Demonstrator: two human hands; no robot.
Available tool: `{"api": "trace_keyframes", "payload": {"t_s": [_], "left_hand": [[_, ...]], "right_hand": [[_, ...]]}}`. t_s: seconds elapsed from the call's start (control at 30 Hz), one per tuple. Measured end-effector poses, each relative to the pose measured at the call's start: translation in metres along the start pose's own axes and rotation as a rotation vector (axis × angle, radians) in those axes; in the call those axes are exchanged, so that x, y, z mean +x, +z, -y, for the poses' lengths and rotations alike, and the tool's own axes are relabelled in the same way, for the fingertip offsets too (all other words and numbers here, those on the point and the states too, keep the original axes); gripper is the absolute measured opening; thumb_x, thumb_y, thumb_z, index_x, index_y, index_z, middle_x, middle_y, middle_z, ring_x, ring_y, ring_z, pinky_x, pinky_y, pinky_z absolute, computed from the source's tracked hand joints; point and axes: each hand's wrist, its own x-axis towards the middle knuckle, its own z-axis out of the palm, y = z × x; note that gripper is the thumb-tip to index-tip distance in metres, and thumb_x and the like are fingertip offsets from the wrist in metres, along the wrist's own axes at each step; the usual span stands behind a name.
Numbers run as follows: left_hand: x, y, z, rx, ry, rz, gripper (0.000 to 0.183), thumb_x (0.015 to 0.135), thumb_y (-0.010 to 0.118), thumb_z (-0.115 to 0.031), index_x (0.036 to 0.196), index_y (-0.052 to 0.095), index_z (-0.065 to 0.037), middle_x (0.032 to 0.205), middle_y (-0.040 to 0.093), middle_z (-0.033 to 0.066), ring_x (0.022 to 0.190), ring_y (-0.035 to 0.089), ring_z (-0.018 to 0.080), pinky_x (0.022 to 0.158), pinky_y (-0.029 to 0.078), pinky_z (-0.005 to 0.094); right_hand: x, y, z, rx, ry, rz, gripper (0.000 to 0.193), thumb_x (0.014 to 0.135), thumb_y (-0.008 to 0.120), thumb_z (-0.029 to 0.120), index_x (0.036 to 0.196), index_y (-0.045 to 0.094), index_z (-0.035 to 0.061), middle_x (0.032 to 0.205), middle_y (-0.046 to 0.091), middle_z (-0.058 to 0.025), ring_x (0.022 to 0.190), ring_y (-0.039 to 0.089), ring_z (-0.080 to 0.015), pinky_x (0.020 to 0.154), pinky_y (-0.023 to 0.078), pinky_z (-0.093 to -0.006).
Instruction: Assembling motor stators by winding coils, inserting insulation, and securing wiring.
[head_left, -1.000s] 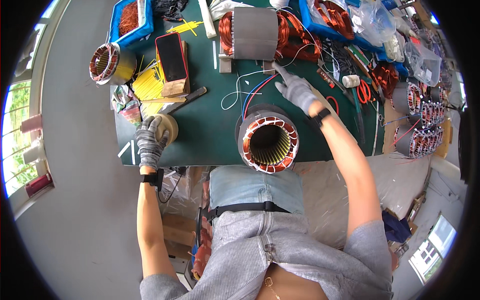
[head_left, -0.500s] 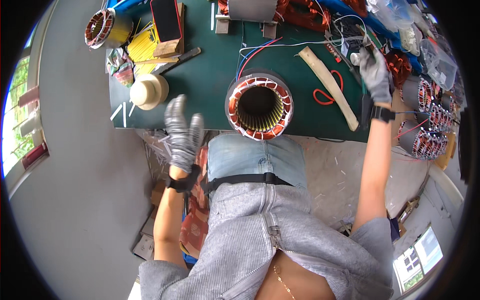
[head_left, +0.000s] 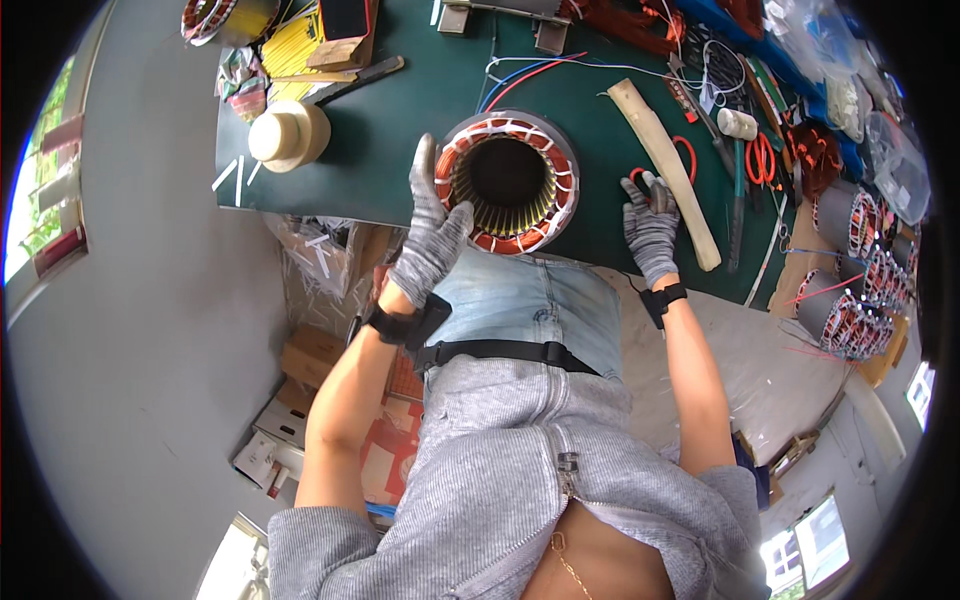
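Note:
A motor stator [head_left: 565, 190] with laced copper windings and a yellow-lined bore stands at the table's near edge, its opening tilted toward me. My left hand [head_left: 435, 225], in a grey striped glove, rests against its left side, fingers stretched up and thumb apart near the rim. To the right, my right hand [head_left: 652, 228], gloved alike, lies over one loop of the red-handled scissors [head_left: 688, 155]. Its fingers are slightly bent and apart; the loop beneath is partly hidden. A pale wooden stick [head_left: 665, 175] lies across the scissors. Blue and red leads [head_left: 520, 80] run from behind the stator.
A cream round block [head_left: 290, 135] and yellow strips [head_left: 290, 65] lie at left. A white-headed mallet [head_left: 738, 124], another red-handled pair [head_left: 760, 160] and hand tools lie at right. Several wound stators [head_left: 845, 310] stand beyond the green table's [head_left: 370, 180] right edge.
My left hand has moved right, up against the stator. My right hand has left the tools at the far right and come down left to the scissors. The view has shifted slightly.

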Motion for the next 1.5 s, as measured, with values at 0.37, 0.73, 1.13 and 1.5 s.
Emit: {"api": "trace_keyframes", "payload": {"t_s": [0.37, 0.73, 1.13, 1.5], "left_hand": [[0.056, -0.014, -0.023, 0.277, 0.221, 0.18, 0.063, 0.083, 0.058, -0.012, 0.137, 0.025, -0.008, 0.135, 0.034, 0.0136, 0.126, 0.033, 0.0254, 0.104, 0.029, 0.0365], [-0.018, 0.039, 0.022, 0.223, 0.216, -0.247, 0.078, 0.076, 0.062, -0.02, 0.136, 0.019, 0.003, 0.136, 0.024, 0.0215, 0.128, 0.025, 0.0334, 0.107, 0.019, 0.0395], [0.005, 0.015, 0.01, 0.369, 0.326, -0.053, 0.072, 0.071, 0.053, -0.005, 0.136, 0.024, 0.0, 0.134, 0.032, 0.0169, 0.125, 0.033, 0.0278, 0.106, 0.025, 0.0362], [-0.003, 0.002, -0.031, 0.833, 0.725, 0.097, 0.041, 0.061, 0.07, -0.027, 0.094, 0.06, -0.005, 0.118, 0.049, 0.0137, 0.113, 0.043, 0.0364, 0.095, 0.035, 0.0512]], "right_hand": [[0.034, 0.002, -0.06, 0.199, 0.028, -0.115, 0.023, 0.08, 0.048, 0.008, 0.099, 0.06, 0.0152, 0.122, 0.048, -0.0116, 0.117, 0.042, -0.0319, 0.101, 0.029, -0.0437], [0.036, 0.002, -0.054, 0.07, -0.047, -0.216, 0.019, 0.08, 0.047, 0.014, 0.098, 0.055, 0.0128, 0.115, 0.049, -0.0118, 0.113, 0.043, -0.0314, 0.098, 0.028, -0.046], [0.035, 0.007, -0.053, 0.046, -0.02, -0.278, 0.018, 0.082, 0.046, 0.017, 0.095, 0.055, 0.0106, 0.112, 0.05, -0.0128, 0.11, 0.044, -0.0327, 0.096, 0.027, -0.0474], [0.036, 0.005, -0.052, 0.043, 0.011, -0.315, 0.014, 0.082, 0.046, 0.012, 0.092, 0.056, 0.0143, 0.109, 0.053, -0.0113, 0.107, 0.047, -0.0322, 0.093, 0.031, -0.048]]}}
